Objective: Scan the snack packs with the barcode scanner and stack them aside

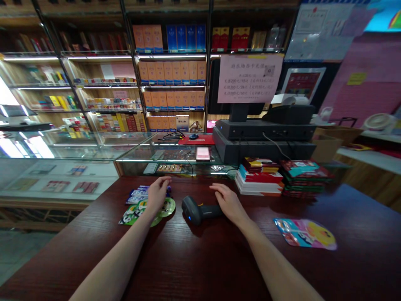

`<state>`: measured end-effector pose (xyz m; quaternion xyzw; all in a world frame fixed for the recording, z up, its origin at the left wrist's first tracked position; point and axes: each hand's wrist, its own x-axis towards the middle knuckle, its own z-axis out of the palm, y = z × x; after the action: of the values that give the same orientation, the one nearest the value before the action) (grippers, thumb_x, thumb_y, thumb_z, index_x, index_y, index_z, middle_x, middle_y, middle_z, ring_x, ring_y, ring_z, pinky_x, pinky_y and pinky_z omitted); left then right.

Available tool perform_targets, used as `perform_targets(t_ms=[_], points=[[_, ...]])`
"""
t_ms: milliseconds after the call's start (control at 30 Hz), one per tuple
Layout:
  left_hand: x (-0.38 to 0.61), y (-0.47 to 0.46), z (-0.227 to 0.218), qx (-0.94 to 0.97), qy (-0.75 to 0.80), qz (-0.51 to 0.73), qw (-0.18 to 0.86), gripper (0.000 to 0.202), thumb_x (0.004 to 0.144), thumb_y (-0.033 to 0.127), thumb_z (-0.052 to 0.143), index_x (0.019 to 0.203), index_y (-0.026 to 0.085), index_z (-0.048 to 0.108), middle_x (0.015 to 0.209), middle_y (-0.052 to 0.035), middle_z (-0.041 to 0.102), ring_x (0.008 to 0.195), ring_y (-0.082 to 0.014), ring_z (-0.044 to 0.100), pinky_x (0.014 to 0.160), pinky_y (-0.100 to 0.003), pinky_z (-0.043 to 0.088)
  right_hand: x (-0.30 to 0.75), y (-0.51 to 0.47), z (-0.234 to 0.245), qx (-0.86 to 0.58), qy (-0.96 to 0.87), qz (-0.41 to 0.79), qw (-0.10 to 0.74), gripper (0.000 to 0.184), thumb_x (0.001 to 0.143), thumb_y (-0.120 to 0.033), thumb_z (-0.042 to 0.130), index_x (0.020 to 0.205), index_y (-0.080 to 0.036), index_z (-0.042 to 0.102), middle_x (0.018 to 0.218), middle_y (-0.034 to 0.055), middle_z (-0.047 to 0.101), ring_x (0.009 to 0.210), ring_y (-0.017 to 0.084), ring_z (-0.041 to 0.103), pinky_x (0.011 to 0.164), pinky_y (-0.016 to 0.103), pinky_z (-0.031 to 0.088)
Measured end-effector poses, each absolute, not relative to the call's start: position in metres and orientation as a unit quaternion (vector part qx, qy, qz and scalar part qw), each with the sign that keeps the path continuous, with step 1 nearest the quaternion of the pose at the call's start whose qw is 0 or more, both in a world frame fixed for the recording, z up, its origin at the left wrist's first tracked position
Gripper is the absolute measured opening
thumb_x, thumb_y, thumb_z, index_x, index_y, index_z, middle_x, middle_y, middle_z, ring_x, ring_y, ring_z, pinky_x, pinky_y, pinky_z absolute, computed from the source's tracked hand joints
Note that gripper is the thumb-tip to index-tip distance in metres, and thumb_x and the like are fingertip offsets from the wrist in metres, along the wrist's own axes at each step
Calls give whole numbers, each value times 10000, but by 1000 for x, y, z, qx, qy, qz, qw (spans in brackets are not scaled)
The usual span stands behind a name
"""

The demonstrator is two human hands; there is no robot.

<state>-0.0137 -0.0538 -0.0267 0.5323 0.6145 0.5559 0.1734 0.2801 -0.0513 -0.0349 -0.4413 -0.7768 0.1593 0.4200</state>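
Note:
My left hand (pixel 157 194) lies palm down on a pile of small snack packets (pixel 138 209), green and blue ones, on the dark wooden counter (pixel 200 259). Its fingers are loosely curled over the packets. My right hand (pixel 228 201) rests on the handle of a black barcode scanner (pixel 196 209) that lies on its side on the counter, head pointing left. The fingers are stretched forward over the handle and not wrapped round it.
A colourful flat packet (pixel 305 233) lies at the right. Stacks of red and teal packets (pixel 282 176) stand before the black cash register (pixel 263 138). A glass display case (pixel 169 161) sits behind the counter, with shelves of cartons (pixel 173 73) beyond.

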Motion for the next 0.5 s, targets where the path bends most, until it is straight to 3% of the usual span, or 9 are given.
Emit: perform_targets(t_ms=[333,500], points=[[21,-3,-40,458,574,646,210,344,790,386,555,999,167,719,877,-62,765,943,-222,685,970,-363,467,286,-56,-31,-452,-773,161,416,361,900,-127,452,1103,-218,737,1261,78,687,1195,218,626,1097,410,452],[41,19,-44,453,513,678,270,495,747,543,594,996,134,718,886,-84,763,937,-228,699,952,-381,490,287,-56,-32,-463,-772,155,406,360,903,-120,449,1105,-210,733,1261,81,685,1194,221,624,1087,425,454]])
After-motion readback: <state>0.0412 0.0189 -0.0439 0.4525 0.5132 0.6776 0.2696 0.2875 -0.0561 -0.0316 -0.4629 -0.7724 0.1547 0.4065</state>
